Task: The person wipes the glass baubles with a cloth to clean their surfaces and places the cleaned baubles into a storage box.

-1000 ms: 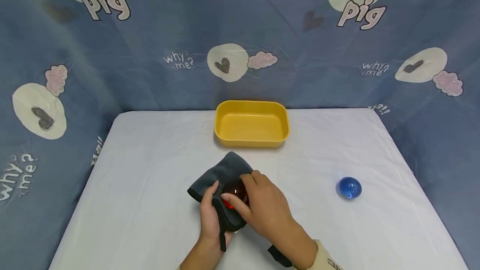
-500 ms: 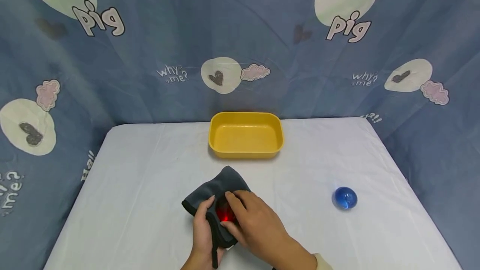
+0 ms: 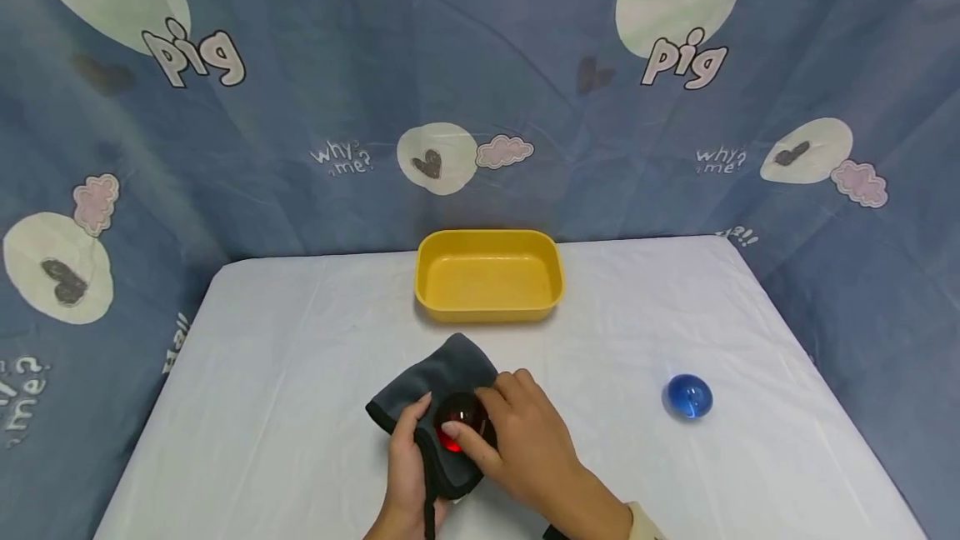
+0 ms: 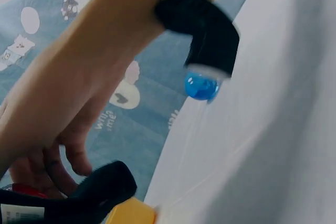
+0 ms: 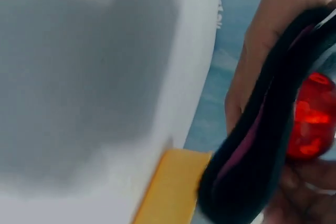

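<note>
A dark grey cloth (image 3: 453, 363) with black edging and a hanging black strip lies folded in my left hand (image 3: 407, 473), thumb on top and fingers beneath. On the cloth sits a glossy transparent red ball (image 3: 459, 409), which looks dark on its upper part. My right hand (image 3: 531, 447) holds it between the thumb on the near side and bent fingers on the far side. The right wrist view shows the red ball (image 5: 313, 119) beside the thick cloth fold (image 5: 257, 135). In the left wrist view a white label (image 4: 22, 213) shows on the cloth, and the ball is mostly hidden.
A yellow rectangular tray (image 3: 489, 315) stands at the back of the white-covered table (image 3: 285, 373). To the right rests a transparent blue ball (image 3: 689, 396). A blue printed curtain (image 3: 300, 90) surrounds the table's back and sides.
The head view has tilted up slightly, so everything sits lower in it. My right fingers shift over the red ball, leaving its top more exposed. My left hand keeps its grip on the cloth.
</note>
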The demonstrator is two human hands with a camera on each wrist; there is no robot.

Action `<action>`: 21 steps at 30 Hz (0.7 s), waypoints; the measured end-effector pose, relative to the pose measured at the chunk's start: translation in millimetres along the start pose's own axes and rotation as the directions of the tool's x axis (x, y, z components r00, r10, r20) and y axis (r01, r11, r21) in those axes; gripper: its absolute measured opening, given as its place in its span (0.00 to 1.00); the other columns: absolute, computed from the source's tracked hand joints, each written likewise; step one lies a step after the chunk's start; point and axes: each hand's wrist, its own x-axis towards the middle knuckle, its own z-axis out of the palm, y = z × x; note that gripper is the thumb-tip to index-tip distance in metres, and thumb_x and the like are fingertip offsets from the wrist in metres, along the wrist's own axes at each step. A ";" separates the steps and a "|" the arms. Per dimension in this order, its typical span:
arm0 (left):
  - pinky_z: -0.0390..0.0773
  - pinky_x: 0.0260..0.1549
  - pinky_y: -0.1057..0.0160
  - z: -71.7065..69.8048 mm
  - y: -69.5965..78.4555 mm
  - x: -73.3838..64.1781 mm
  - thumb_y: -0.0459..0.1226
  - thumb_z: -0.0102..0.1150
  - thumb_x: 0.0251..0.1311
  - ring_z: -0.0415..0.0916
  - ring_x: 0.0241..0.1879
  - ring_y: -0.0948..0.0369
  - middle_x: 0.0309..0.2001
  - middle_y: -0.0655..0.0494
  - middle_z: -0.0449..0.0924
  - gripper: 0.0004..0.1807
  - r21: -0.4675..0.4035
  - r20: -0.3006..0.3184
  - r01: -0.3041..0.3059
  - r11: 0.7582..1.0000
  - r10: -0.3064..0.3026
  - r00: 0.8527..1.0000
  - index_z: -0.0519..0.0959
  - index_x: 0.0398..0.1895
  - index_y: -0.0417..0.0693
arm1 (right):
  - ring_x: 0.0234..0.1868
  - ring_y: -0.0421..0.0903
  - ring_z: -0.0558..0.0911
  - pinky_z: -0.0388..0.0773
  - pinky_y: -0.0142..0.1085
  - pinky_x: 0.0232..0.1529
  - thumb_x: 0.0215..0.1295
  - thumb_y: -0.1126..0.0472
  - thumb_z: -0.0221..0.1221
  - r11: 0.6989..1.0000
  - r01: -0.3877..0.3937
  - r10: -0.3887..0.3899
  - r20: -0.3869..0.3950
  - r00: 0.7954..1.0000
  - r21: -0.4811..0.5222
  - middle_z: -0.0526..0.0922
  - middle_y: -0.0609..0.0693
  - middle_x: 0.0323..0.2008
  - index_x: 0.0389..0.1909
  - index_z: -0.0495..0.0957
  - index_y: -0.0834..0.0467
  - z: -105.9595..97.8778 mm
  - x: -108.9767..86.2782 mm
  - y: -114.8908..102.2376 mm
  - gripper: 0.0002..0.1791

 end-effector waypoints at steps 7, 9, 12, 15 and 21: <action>0.74 0.60 0.61 -7.1 10.3 -1.4 0.63 0.35 0.77 0.72 0.61 0.62 0.64 0.58 0.71 0.36 0.016 0.005 -0.026 1.000 0.026 1.000 0.58 0.76 0.51 | 0.56 0.47 0.79 0.81 0.45 0.56 0.68 0.49 0.71 0.969 0.229 -0.232 0.027 0.972 0.093 0.74 0.54 0.67 0.75 0.70 0.52 -2.1 -0.8 -1.3 0.37; 0.74 0.60 0.62 -7.2 11.3 -2.4 0.63 0.35 0.77 0.71 0.61 0.62 0.64 0.58 0.71 0.35 0.017 0.011 -0.023 1.000 0.023 1.000 0.59 0.76 0.52 | 0.58 0.49 0.80 0.81 0.46 0.56 0.66 0.52 0.72 0.959 0.268 -0.270 0.011 0.963 0.086 0.74 0.55 0.67 0.74 0.71 0.52 0.6 0.1 -1.7 0.37; 0.74 0.59 0.64 -6.6 11.2 -2.2 0.62 0.35 0.78 0.72 0.60 0.63 0.64 0.59 0.72 0.34 0.019 0.019 -0.028 0.999 0.027 0.999 0.60 0.75 0.52 | 0.58 0.49 0.80 0.81 0.44 0.56 0.67 0.52 0.71 0.957 0.277 -0.276 -0.030 0.961 0.080 0.75 0.55 0.64 0.72 0.72 0.55 5.0 1.4 -2.1 0.35; 0.75 0.60 0.64 -4.7 9.8 -0.3 0.60 0.35 0.79 0.73 0.61 0.64 0.65 0.58 0.72 0.35 0.027 0.026 -0.039 0.999 0.038 0.999 0.58 0.77 0.49 | 0.56 0.47 0.81 0.81 0.40 0.56 0.70 0.50 0.69 0.964 0.247 -0.242 -0.061 0.968 0.099 0.77 0.54 0.61 0.71 0.73 0.58 7.6 1.8 -2.0 0.33; 0.74 0.59 0.63 -6.0 0.9 0.0 0.58 0.33 0.79 0.73 0.60 0.63 0.66 0.56 0.70 0.38 0.053 0.045 -0.019 0.998 0.017 0.999 0.51 0.80 0.45 | 0.48 0.42 0.80 0.81 0.35 0.50 0.70 0.41 0.66 0.983 0.121 -0.109 -0.096 0.989 0.136 0.80 0.49 0.48 0.61 0.79 0.62 11.6 -5.9 -3.5 0.32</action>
